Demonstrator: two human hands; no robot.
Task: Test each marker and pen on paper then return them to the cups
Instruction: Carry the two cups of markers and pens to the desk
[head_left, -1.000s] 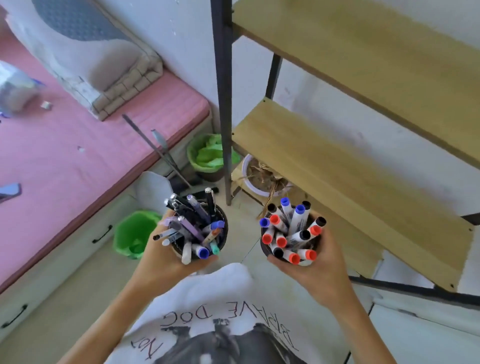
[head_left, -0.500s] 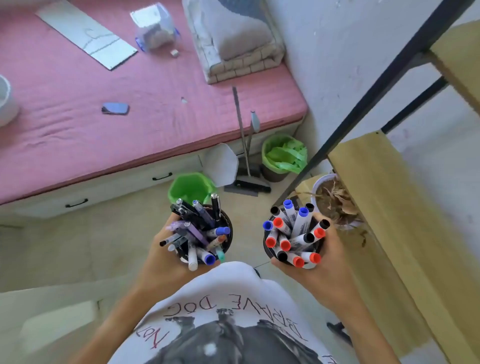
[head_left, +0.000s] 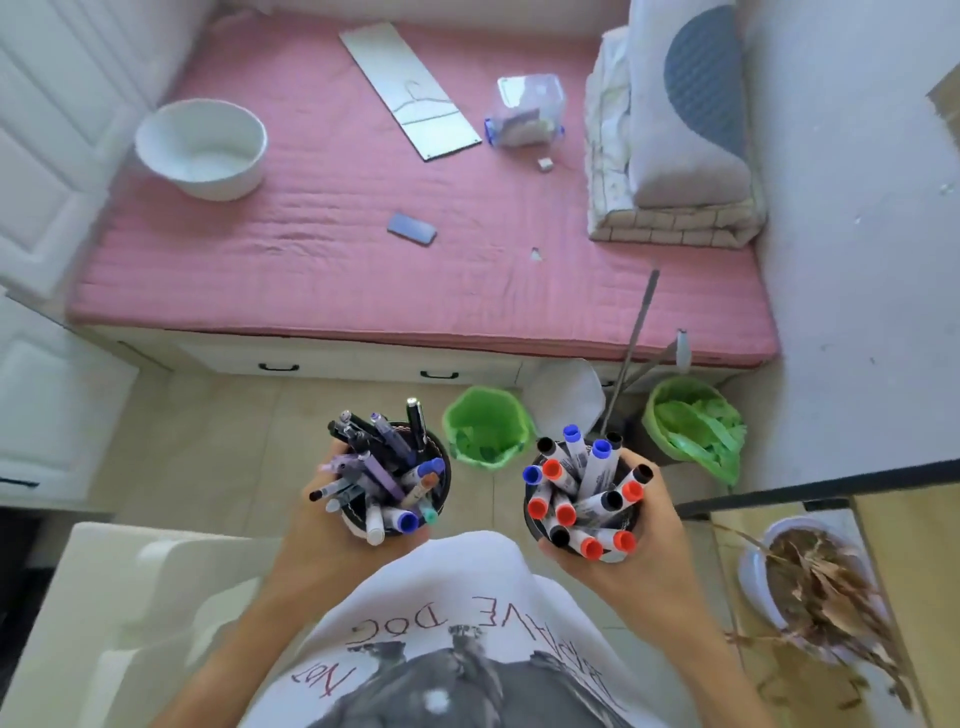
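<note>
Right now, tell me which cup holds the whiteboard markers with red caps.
The cup in the right hand: its markers are white with red, blue and black caps. The left hand's cup holds mixed pens.

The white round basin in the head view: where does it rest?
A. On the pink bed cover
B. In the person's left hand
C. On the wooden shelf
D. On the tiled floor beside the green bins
A: the white round basin sits on the pink bed cover, well away from the left hand and right hand, which each hold a cup.
</note>
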